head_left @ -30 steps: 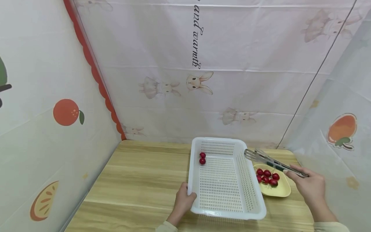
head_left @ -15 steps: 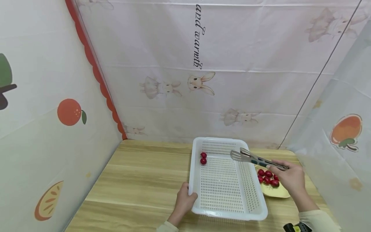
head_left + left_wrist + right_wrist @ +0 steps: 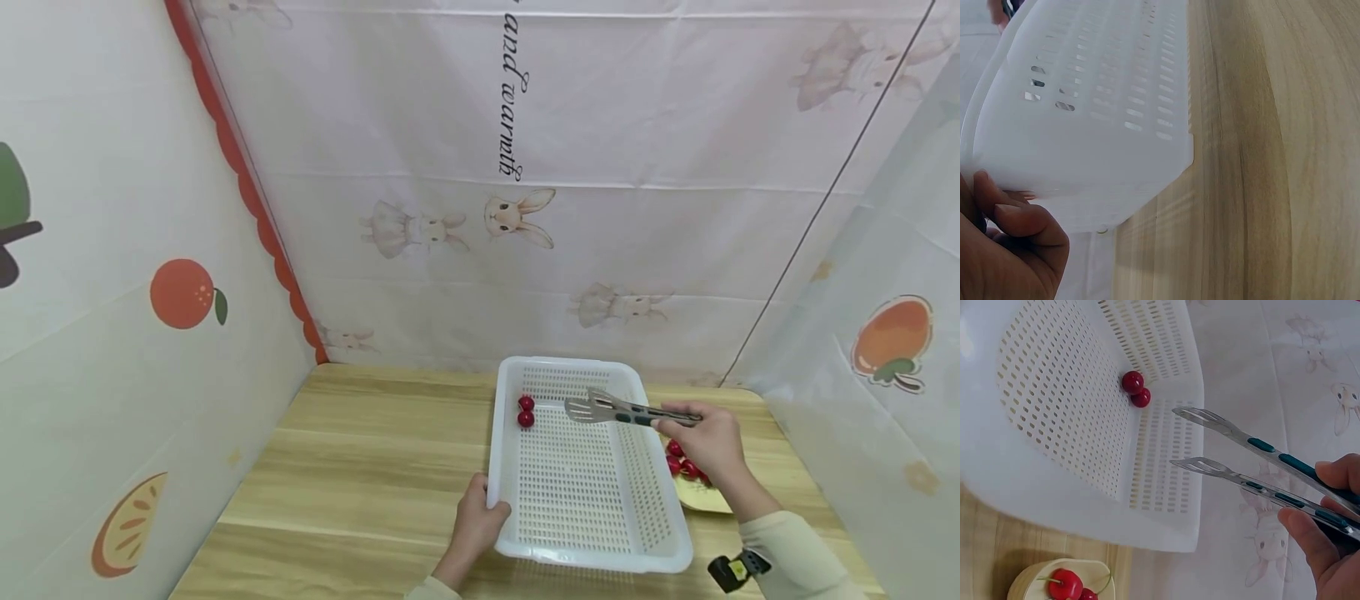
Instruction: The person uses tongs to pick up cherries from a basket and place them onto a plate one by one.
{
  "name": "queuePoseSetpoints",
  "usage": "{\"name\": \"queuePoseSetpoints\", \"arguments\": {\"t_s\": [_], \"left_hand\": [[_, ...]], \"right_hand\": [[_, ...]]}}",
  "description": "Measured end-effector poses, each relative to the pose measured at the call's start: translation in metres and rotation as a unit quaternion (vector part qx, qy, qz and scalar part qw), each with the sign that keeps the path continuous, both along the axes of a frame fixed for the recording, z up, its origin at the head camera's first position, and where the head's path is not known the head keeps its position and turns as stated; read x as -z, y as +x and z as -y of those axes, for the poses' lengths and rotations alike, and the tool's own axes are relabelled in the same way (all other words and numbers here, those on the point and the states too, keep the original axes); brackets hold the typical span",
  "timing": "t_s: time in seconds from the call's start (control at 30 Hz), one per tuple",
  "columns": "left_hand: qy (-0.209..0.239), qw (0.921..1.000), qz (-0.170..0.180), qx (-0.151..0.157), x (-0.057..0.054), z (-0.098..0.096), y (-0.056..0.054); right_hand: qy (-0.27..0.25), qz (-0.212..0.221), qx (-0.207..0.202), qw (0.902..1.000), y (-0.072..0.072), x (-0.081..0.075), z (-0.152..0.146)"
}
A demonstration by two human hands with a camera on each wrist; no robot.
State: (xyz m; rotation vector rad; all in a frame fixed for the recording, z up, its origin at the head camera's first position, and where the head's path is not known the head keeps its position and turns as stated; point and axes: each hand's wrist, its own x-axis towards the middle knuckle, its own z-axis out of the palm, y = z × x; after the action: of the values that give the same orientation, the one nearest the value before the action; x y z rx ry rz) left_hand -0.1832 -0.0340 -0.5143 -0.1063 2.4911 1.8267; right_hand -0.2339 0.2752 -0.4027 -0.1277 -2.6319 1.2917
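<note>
A white perforated plastic basket point(image 3: 570, 562) stands on the table, two red cherries point(image 3: 526, 411) lying together near its far left corner. My left hand point(image 3: 477, 515) grips the basket's near left rim, thumb over the edge. Metal tongs point(image 3: 633, 414) with dark green grips are held in my right hand point(image 3: 708, 437), and their slotted tips hang over the far part of the basket. In the right wrist view the tongs point(image 3: 1266, 447) are spread apart with nothing between them. Several more cherries point(image 3: 684, 465) lie on a yellow plate point(image 3: 708, 502), partly hidden under the right hand.
The wooden table point(image 3: 360, 467) stretches to the left of the basket. A printed cloth wall point(image 3: 420, 317) closes off the back, with more cloth panels at both sides. A dark watch-like device point(image 3: 738, 570) is at the right wrist.
My right hand has moved left with the tongs, from above the plate to over the basket. The left hand, the basket and its two cherries stay put.
</note>
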Motion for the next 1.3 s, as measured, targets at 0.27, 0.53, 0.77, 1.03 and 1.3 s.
{"name": "queuePoseSetpoints", "arguments": {"t_s": [0.27,0.53,0.77,1.03,1.3], "left_hand": [[-0.002,1.0,-0.004,0.001,0.002,0.0,0.0],[-0.004,1.0,0.0,0.0,0.005,-0.001,0.0],[-0.01,0.9999,-0.009,0.001,0.006,0.0,0.0],[0.001,1.0,-0.005,0.007,0.004,0.0,-0.002],[0.0,1.0,0.001,0.003,0.004,0.001,-0.002]], "right_hand": [[-0.012,0.019,-0.027,0.9994,-0.012,0.006,0.017],[-0.022,0.029,-0.043,0.9984,-0.026,0.016,0.031],[-0.02,0.03,-0.065,0.9973,-0.037,0.026,0.046],[-0.006,0.023,-0.079,0.9966,-0.048,0.029,0.066],[0.007,0.015,-0.075,0.9971,-0.059,0.044,0.077]]}}
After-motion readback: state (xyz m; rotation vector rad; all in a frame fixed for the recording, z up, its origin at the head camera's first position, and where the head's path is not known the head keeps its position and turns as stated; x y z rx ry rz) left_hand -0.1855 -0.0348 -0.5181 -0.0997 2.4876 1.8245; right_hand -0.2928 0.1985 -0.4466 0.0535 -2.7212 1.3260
